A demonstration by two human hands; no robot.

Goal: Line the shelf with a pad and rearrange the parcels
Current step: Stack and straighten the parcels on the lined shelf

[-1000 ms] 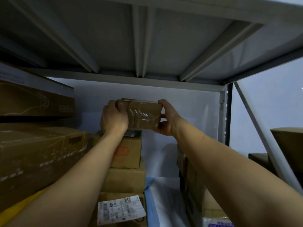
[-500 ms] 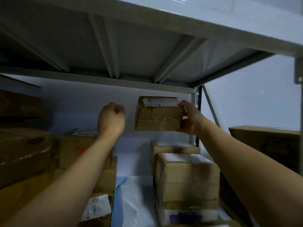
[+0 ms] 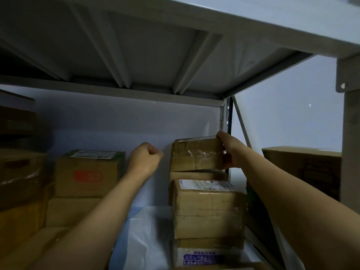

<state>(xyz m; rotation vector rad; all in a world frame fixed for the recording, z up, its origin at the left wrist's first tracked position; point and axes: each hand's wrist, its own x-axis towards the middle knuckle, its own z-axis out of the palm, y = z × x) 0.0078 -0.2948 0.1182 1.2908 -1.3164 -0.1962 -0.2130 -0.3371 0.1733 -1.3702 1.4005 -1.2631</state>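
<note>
A small taped cardboard parcel [image 3: 196, 154] rests on top of the right-hand stack of parcels [image 3: 208, 207] at the back of the shelf. My right hand [image 3: 229, 151] grips its right end. My left hand [image 3: 145, 159] hovers to the left of it, curled into a fist with nothing in it. A white and blue pad [image 3: 144, 238] lies on the shelf floor between the two stacks.
A stack of boxes with a red-logo box [image 3: 87, 174] on top stands at the left, with bigger boxes [image 3: 19, 172] further left. The shelf above [image 3: 155, 45] hangs low. A metal upright [image 3: 350, 133] and another box [image 3: 302, 168] are at the right.
The small parcel went from the left stack, held in both hands, over to the right. It came down onto the right stack. My left hand let go and closed into a fist.
</note>
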